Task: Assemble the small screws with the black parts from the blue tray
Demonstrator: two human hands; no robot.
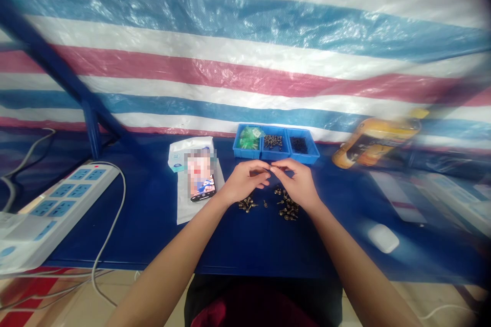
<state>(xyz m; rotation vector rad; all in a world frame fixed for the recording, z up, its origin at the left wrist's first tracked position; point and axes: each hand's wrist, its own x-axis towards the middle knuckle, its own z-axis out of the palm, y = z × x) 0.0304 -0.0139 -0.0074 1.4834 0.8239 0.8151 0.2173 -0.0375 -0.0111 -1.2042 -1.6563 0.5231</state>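
The left hand [245,181] and right hand [296,185] come together above a blue tabletop [153,225], fingertips [270,168] meeting; whether they pinch a small part, I cannot tell. Just below lie 2 loose heaps of small brass fittings [287,208], with 1 fitting [265,204] alone between them. Farther on, all 3 compartments of a blue plastic tray [245,154] hold parts: green pieces [249,138], dark fittings [272,142] and black pieces [298,144]. A smartphone [201,184] lies to the left.

The blue parts tray [276,157] blocks forward reach; a phone [201,184] seemingly narrows the left.
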